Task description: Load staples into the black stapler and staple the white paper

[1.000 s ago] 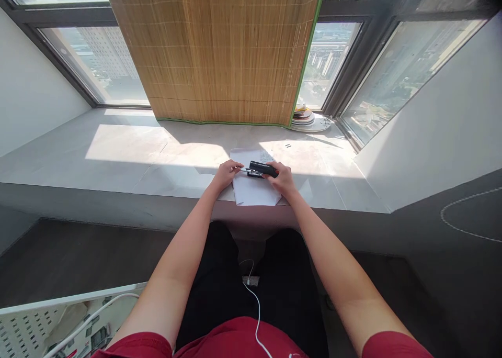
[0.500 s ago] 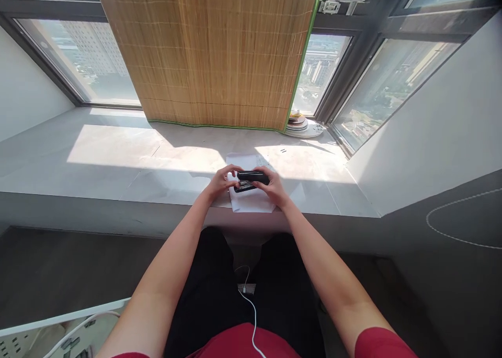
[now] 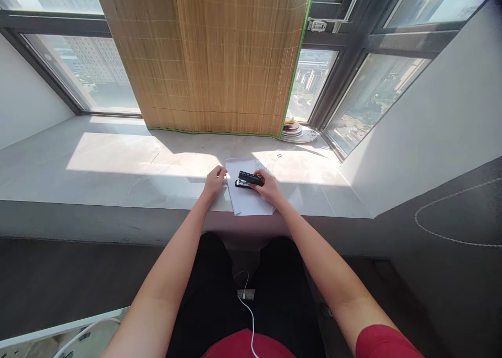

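A black stapler, its jaws apart, is held over the white sheets of paper by my right hand, whose fingers wrap its right end. My left hand is off the stapler, at the left edge of the paper. Its fingers are curled and pressed together at the tips; whether they pinch the paper's edge or something small cannot be made out. Handwriting or print shows faintly near the paper's top right. Two small dark strips lie on the windowsill beyond my right hand.
A bamboo blind hangs over the middle of the window, its lower edge at the back of the sill. Stacked plates stand in the back right corner. A white cable runs down my front. The sill's front edge lies just before the paper.
My left hand has let go of the stapler and moved left to the paper's edge. My right hand keeps the stapler. The view has tilted slightly.
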Demonstrator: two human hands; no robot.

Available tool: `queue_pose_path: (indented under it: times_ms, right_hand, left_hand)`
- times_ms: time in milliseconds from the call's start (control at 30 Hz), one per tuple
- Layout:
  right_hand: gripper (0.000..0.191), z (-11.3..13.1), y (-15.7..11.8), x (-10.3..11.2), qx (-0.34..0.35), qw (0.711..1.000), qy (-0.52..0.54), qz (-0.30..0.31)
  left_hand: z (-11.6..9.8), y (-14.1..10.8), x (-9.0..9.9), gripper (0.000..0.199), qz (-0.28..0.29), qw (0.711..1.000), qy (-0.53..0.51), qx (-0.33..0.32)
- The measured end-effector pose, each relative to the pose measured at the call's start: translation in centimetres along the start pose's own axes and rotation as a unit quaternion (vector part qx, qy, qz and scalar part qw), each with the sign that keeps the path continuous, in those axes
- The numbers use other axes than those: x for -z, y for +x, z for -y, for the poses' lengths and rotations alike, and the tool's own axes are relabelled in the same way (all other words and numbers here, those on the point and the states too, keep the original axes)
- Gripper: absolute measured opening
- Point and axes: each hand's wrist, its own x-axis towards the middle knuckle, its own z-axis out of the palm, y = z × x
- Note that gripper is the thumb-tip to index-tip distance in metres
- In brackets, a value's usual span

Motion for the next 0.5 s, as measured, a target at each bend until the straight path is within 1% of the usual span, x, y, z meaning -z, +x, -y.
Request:
queue_pose_path:
  times_ms: [167, 233, 333, 400, 500]
  right_hand:
    - [0.038, -0.2, -1.4, 2.3, -0.002, 1.0, -0.015, 0.002]
    - [0.037, -0.2, -1.7, 2.7, -0.005, 1.0, -0.014, 0.001]
    - [0.034, -0.1, -2.0, 2.7, 0.002, 1.0, -0.002, -0.001]
    - [0.032, -0.1, -2.1, 2.6, 0.008, 1.0, 0.007, -0.002]
    - [0.031, -0.2, -2.1, 2.3, 0.017, 1.0, 0.016, -0.005]
  left_hand:
    - [0.2, 0.1, -0.5, 0.018, 0.026, 0.998, 0.043, -0.03]
    - [0.5, 0.1, -0.8, 0.018, 0.032, 0.997, 0.061, -0.043]
    - [0.6, 0.4, -1.3, 0.015, 0.038, 0.992, 0.108, -0.044]
    - [0.1, 1.2, -1.9, 0.013, 0.045, 0.985, 0.159, -0.05]
    - [-1.2, 3.9, -3.6, 0.015, 0.059, 0.966, 0.237, -0.091]
